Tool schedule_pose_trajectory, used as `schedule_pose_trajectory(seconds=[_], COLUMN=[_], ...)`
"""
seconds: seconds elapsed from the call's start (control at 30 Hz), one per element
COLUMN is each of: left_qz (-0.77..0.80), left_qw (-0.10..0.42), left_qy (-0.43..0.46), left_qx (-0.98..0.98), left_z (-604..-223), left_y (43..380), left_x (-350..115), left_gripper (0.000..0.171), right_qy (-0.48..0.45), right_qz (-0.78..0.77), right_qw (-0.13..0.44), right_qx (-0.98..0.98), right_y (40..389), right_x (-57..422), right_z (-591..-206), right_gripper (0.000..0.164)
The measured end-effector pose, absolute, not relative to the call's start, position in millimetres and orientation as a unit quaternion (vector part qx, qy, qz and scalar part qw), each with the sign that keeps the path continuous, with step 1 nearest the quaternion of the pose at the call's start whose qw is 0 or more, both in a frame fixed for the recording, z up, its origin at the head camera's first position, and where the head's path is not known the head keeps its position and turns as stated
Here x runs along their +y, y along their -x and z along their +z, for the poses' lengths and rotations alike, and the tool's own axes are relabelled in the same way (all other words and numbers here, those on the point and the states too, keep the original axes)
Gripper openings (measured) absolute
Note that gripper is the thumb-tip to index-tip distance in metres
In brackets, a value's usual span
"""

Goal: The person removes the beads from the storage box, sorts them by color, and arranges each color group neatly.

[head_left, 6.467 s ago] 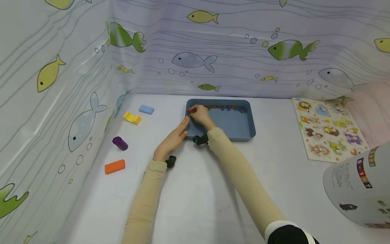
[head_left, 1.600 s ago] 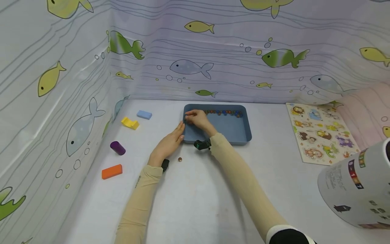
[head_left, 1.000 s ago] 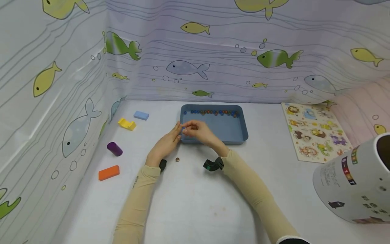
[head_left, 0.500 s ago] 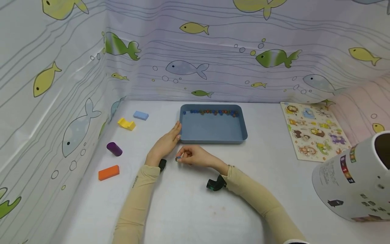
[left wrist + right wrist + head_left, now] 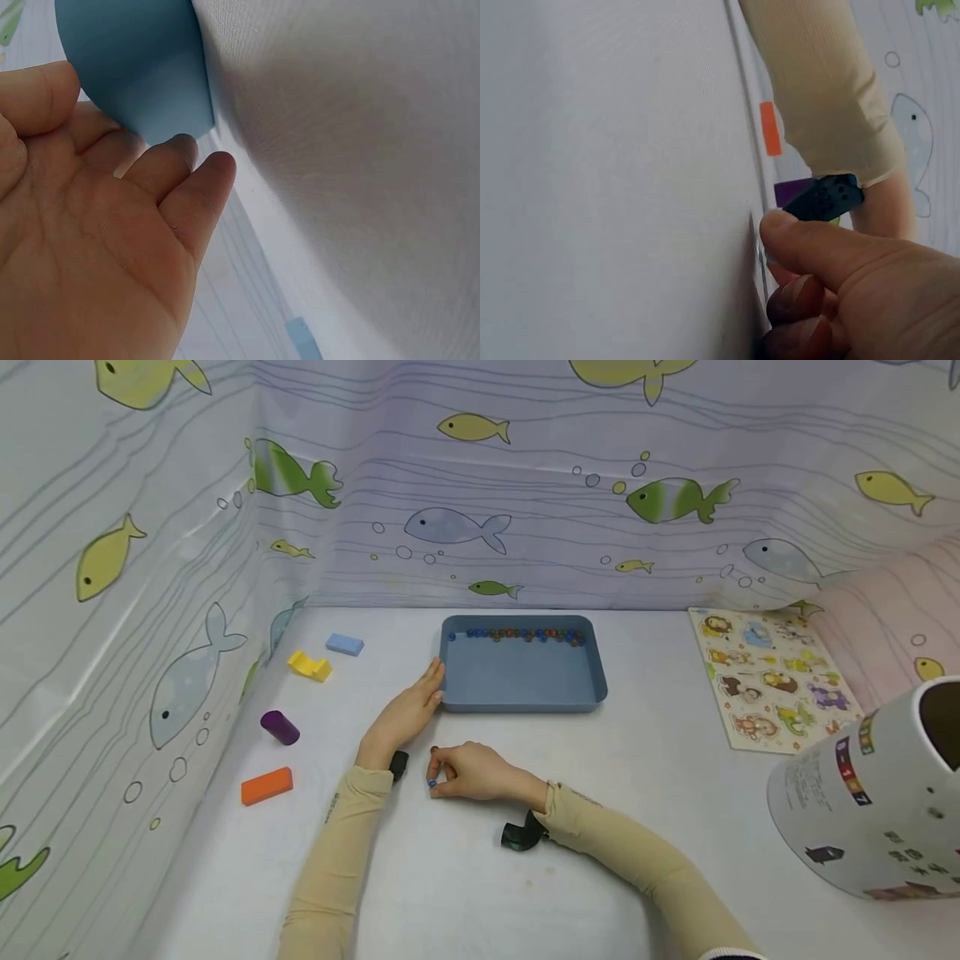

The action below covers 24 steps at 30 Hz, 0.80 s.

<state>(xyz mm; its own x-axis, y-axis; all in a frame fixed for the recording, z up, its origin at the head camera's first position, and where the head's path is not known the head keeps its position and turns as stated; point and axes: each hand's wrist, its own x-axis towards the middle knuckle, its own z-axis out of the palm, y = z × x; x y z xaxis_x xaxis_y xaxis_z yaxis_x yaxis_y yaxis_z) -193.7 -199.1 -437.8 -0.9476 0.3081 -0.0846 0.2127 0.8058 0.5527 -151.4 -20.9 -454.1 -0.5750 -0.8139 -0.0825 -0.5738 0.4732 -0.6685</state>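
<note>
My left hand (image 5: 405,714) lies with fairly straight fingers against the left wall of the blue-grey tray (image 5: 525,708); in the left wrist view its fingertips are at the tray's corner. Several blue, orange and brown marbles (image 5: 517,633) line the tray's back wall, with a single blue marble (image 5: 452,637) at the back left corner. In front of the tray, my right hand (image 5: 476,772) pinches a small blue marble (image 5: 432,783) between thumb and index finger, low over the table. A brown marble (image 5: 434,749) shows just behind that index finger. The right wrist view hides the pinched marble behind the thumb.
On the left lie a light blue block (image 5: 345,644), a yellow block with a hollow (image 5: 310,666), a purple cylinder (image 5: 280,727) and an orange block (image 5: 267,786). An animal picture board (image 5: 776,681) and a large white tub (image 5: 855,810) stand on the right.
The right hand has left the tray and come forward to the table beside the brown marble, with a blue marble in its fingers. The left hand has stayed at the tray's side.
</note>
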Motion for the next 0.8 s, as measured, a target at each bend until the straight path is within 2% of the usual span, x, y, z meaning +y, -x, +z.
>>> schedule_pose_trajectory(seconds=[0.17, 0.33, 0.47, 0.8], left_qz=[0.278, 0.284, 0.285, 0.282], left_qw=[0.081, 0.087, 0.087, 0.091], left_qy=[-0.138, -0.133, -0.132, -0.13], left_qx=[0.947, 0.946, 0.945, 0.946], left_z=[-437.1, -437.0, -436.5, -436.6], left_y=[194.4, 192.3, 191.4, 194.1], left_x=[-199.5, -197.8, -197.3, -197.8], left_gripper=[0.055, 0.055, 0.055, 0.056], right_qy=[0.417, 0.41, 0.366, 0.212], right_qz=[-0.284, -0.347, -0.433, -0.592], right_qw=[0.184, 0.233, 0.259, 0.217], right_qx=[0.843, 0.811, 0.782, 0.747], right_y=[150.1, 159.2, 181.7, 258.1], right_x=[-23.7, -16.4, -4.7, 15.9], right_z=[-453.9, -449.5, -437.2, -405.7], right_gripper=[0.014, 0.018, 0.02, 0.04])
